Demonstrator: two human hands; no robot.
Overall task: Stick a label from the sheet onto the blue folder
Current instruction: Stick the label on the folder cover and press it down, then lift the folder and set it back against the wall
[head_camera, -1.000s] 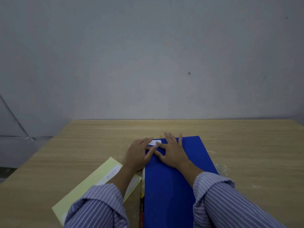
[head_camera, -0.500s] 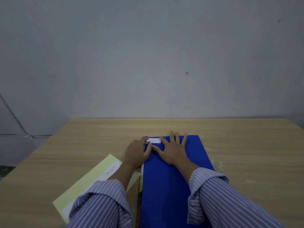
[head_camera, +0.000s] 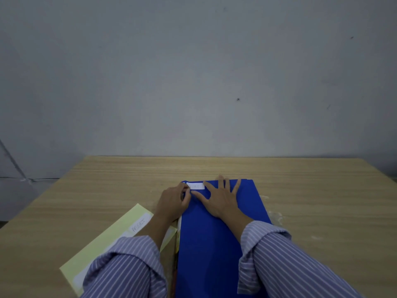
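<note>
Presently: small white rectangular paper label (head_camera: pixel 196 186) lying flat at the far-left corner of the blue card folder (head_camera: pixel 214 244), nearer that corner than a second ago and apparently stuck; pressing-down looks like the step in hand. Left hand (head_camera: pixel 173 202) curled, fingers (head_camera: pixel 186 190) pinning the label's left end. Right hand (head_camera: pixel 221 201) spread flat, holding nothing, steadying the folder. Pale yellow label sheet (head_camera: pixel 103 237), one label marked ASSET, at 8 o'clock from the folder, partly under the left striped sleeve (head_camera: pixel 129 265). Wooden worktop (head_camera: pixel 322 201) otherwise unobstructed.
</note>
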